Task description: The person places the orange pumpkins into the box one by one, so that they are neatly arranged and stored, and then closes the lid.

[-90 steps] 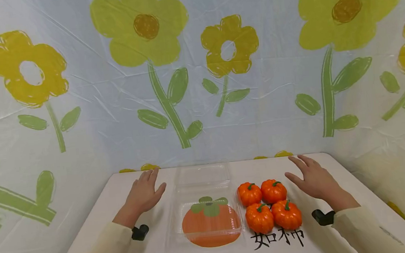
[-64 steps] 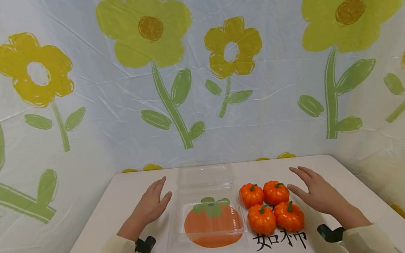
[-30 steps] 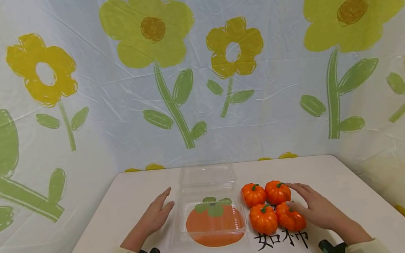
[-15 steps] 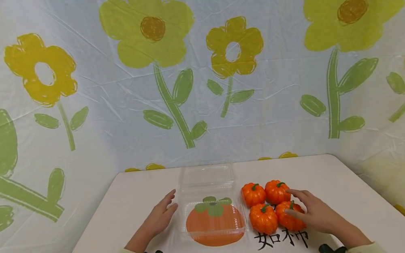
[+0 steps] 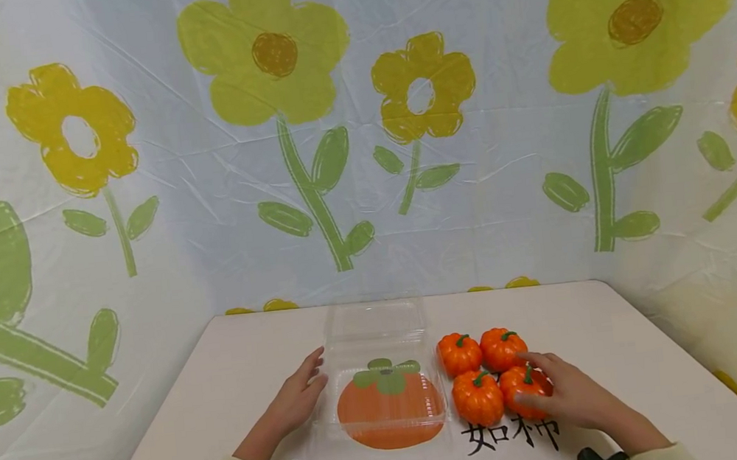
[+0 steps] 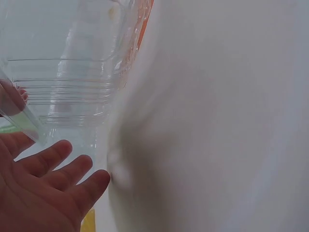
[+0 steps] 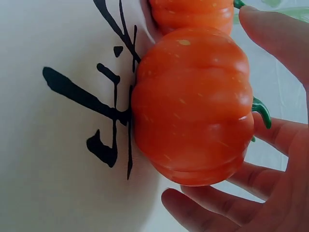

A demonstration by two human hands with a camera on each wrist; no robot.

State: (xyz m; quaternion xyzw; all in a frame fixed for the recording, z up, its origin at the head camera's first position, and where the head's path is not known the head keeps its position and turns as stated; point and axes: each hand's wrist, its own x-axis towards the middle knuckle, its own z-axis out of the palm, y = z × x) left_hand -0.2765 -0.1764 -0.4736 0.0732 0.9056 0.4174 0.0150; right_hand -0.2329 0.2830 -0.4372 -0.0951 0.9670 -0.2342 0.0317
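Observation:
In the head view, four-lobed layout aside, several small orange pumpkins (image 5: pixel 478 399) with green stems sit in a tight cluster right of centre. My right hand (image 5: pixel 574 394) is around the near-right pumpkin (image 7: pixel 193 106), thumb on the near side and fingers spread beyond it; a firm grip does not show. A clear plastic clamshell box (image 5: pixel 390 422) stands left of the pumpkins, its lid (image 5: pixel 374 318) raised at the back. Beside the box's left edge is my left hand (image 5: pixel 297 401), fingers extended. In the left wrist view, part of that hand shows through the clear plastic rim.
The white tabletop (image 5: pixel 234 361) carries a printed orange persimmon (image 5: pixel 395 438) under the box and black characters (image 5: pixel 478 438) in front of the pumpkins. A flower-printed cloth (image 5: pixel 506 209) hangs behind and at both sides.
My right hand has come in from the right and down around the near-right pumpkin. My left hand has moved nearer and rightward to the box's edge. Box and pumpkins stay put.

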